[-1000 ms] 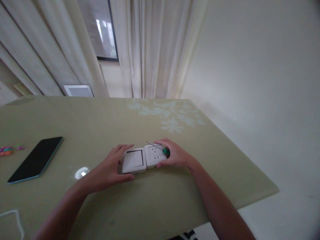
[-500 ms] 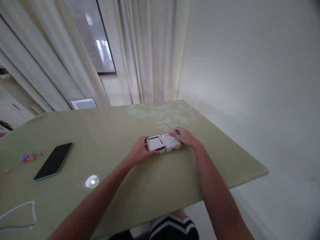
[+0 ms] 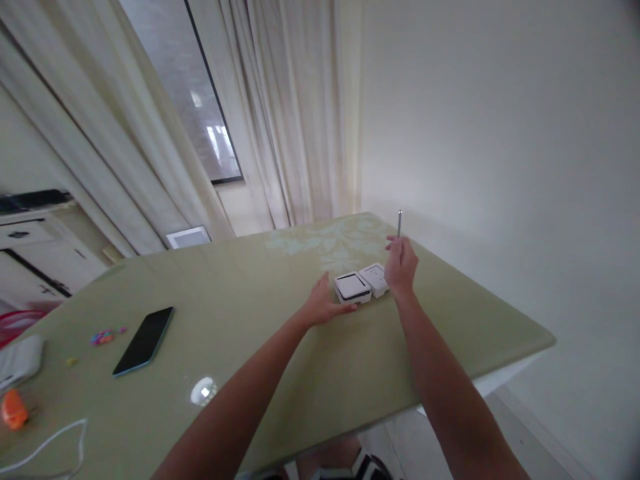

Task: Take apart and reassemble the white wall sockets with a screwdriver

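Observation:
A white wall switch (image 3: 351, 285) with a dark gap along its frame lies on the table. Beside it, on the right, is a white wall socket (image 3: 375, 277) with small slots, partly behind my right hand. My left hand (image 3: 323, 305) rests at the switch's left side, fingers spread, thumb along its front edge. My right hand (image 3: 401, 265) is raised over the socket's right side, closed around a screwdriver (image 3: 399, 223). The thin metal shaft points upward; the handle is hidden in the fist.
On the greenish table (image 3: 280, 400) lie a dark phone (image 3: 144, 341), small colourful pieces (image 3: 104, 337), an orange object (image 3: 14, 408) and a white cable (image 3: 83, 440). A white wall (image 3: 480, 167) stands to the right; curtains (image 3: 285, 120) hang behind.
My right hand has lifted off the socket, turning the screwdriver upright. My left hand's fingers have loosened from the switch. The view has shifted left.

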Available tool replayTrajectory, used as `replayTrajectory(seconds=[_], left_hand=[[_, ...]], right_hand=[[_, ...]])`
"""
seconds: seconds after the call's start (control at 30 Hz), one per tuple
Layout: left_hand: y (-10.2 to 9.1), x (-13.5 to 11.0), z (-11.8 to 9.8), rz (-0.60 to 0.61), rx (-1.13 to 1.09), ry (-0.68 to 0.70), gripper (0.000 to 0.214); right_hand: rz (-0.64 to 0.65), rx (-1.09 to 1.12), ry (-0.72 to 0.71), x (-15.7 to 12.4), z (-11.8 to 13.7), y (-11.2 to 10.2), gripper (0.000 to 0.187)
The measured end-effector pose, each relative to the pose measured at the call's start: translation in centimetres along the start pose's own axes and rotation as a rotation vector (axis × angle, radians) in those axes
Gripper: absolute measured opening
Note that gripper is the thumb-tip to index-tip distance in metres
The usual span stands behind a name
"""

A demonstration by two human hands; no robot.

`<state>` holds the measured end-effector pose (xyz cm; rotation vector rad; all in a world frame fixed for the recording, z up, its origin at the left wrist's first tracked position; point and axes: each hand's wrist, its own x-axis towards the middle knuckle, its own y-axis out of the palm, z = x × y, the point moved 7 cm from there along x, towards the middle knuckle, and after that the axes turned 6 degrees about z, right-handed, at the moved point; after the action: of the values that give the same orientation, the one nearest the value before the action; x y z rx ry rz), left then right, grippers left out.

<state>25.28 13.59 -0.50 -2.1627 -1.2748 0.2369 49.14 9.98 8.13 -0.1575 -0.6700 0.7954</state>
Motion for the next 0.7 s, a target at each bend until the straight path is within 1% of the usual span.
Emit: replayTrajectory(seconds=[0.07,0.13,0.2,0.27,0.3,0.33,0.43,0.5,0.57,0.63,0.7], left_hand=[[-1.8,-1.5,1.0,-0.035,0.031,-0.033,0.109],[-3.6,-3.2,1.6,-0.081,0.048,-0.029,0.093],[-5.3,-4.9,1.8,-0.144,0.057,-0.007,0.072],[-6.6,-6.6,1.7,-0.212,0.057,0.022,0.049],[-7.1,-7.4,1.6,-0.248,0.053,0.032,0.038],[-7.5,-8.1,1.6,-0.283,0.048,0.037,0.032],[-8.6,-10.0,1.8,-0.396,0.026,0.02,0.04],[-8.9,-10.7,1.8,-0.44,0.006,0.015,0.046],[-8.7,-11.0,1.5,-0.43,-0.017,0.025,0.05],[-8.2,-11.0,1.2,-0.39,-0.041,0.037,0.053],[-8.0,-11.0,1.0,-0.369,-0.062,0.036,0.053]], right_hand=[[0.097,0.099,-0.103,-1.6,2.4,1.8,0.058],[0.242,0.168,-0.207,-3.8,5.0,4.1,0.048],[0.377,0.212,-0.288,-6.5,7.2,6.3,0.04],[0.523,0.253,-0.323,-9.2,8.6,8.3,0.037],[0.655,0.329,-0.309,-10.7,9.1,9.6,0.036],[0.726,0.353,-0.318,-11.9,9.4,10.3,0.039],[0.868,0.399,-0.337,-14.9,9.8,11.7,0.048],[0.985,0.528,-0.245,-16.2,9.5,12.3,0.053],[1.066,0.655,-0.127,-16.8,9.2,12.6,0.057],[1.082,0.696,-0.082,-17.0,9.0,12.7,0.06],[1.058,0.655,-0.071,-16.8,8.6,13.0,0.064]])
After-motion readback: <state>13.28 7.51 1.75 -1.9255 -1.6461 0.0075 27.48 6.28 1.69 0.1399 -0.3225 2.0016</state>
